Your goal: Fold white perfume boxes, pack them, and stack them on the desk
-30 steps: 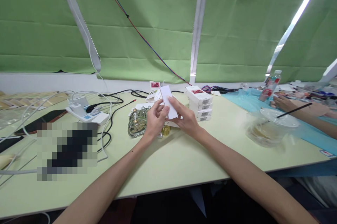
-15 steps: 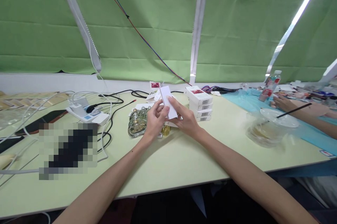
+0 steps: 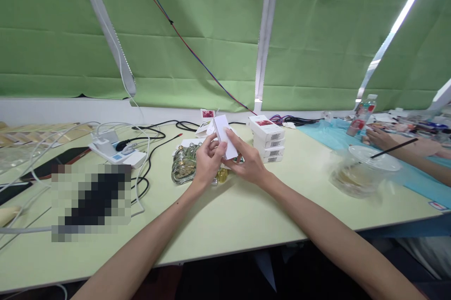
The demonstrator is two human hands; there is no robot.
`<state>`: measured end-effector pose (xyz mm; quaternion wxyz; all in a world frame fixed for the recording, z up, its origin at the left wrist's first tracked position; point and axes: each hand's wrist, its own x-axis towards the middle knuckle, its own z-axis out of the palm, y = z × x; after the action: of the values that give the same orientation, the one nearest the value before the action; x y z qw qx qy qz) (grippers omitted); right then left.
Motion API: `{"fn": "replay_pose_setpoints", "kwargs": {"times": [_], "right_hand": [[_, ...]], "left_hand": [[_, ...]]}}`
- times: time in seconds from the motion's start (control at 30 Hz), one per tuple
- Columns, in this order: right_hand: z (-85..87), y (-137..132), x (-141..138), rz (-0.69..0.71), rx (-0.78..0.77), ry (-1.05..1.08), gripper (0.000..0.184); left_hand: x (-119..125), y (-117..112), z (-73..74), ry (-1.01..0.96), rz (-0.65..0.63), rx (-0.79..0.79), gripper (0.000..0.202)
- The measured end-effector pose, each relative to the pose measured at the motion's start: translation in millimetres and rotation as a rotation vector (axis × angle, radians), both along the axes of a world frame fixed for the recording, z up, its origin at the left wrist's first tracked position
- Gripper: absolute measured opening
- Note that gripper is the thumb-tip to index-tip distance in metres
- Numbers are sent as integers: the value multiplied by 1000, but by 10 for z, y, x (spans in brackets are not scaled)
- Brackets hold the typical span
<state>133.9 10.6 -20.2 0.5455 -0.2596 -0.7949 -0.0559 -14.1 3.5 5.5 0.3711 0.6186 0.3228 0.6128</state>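
So both hands were on the small white box [image 3: 225, 142], held up just above the table [image 3: 229, 217], a bit above the middle of the frame. The left hand [image 3: 207, 161] pinched its left edge with the fingertips, and the right hand [image 3: 248, 163] clamped the other side with the index finger lying along the front face. Both had a closed grip on the box, which was tilted with its top leaning left.

Compared with a second earlier, pretty much nothing had changed. The right hand had maybe drawn in a hair toward the left one, and the box had the same tilt in the same spot. Looked to me like fiddling in place, not putting it down.

Glass bottles [image 3: 183, 166] sat right behind the left hand, and a stack of boxes [image 3: 268, 142] was just right of the hands. At the far right, a co-worker's hand [image 3: 378, 138] rested near a lidded plastic cup [image 3: 362, 170].
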Motion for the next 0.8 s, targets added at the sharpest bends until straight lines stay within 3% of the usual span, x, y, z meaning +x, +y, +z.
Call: {"fn": "replay_pose_setpoints", "kwargs": {"times": [0.33,0.8], "right_hand": [[-2,-49,-37,-23,-67,26,79],[-28,-44,-53,-171,-13,48,66]], "left_hand": [[11,49,-61,-67,-26,15,66],[-1,143,-172,44,122,199,72]]}}
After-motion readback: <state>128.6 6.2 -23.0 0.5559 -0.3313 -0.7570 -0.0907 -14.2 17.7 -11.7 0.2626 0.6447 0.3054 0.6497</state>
